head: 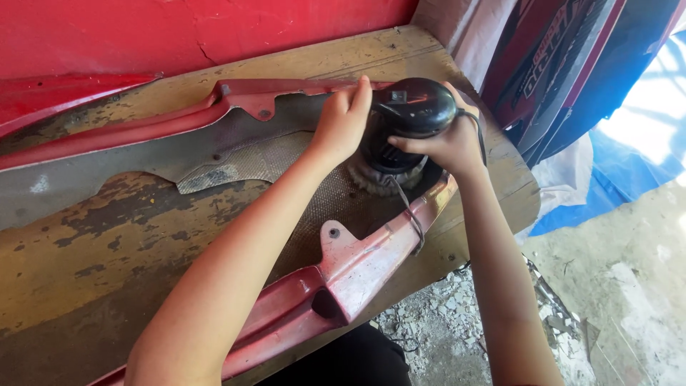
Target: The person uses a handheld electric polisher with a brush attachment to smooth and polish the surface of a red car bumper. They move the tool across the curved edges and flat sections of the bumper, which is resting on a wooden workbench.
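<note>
My right hand (446, 146) is wrapped tight around the black round-bodied polisher (411, 114), a little right of the frame's centre, with its fluffy pad pressed down on the grey woven inside of the red fairing panel (336, 279). My left hand (343, 121) is clamped on the other side of the tool's head, fingers pointing toward the top of the frame. The panel lies on a worn, paint-flaked wooden tabletop (93, 264) that fills the left half of the picture.

I reckon the black cord (407, 207) is the main worry: it hangs from the tool across the panel's red edge, close to the pad, and could get caught up in it. The panel does not look clamped, so pushing sideways could slide it toward the table's edge at lower centre, above the rubble-strewn ground (443, 322). The pad could also snag on the bracket tab (332, 236) just below it.

I see no containers anywhere in the frame
</note>
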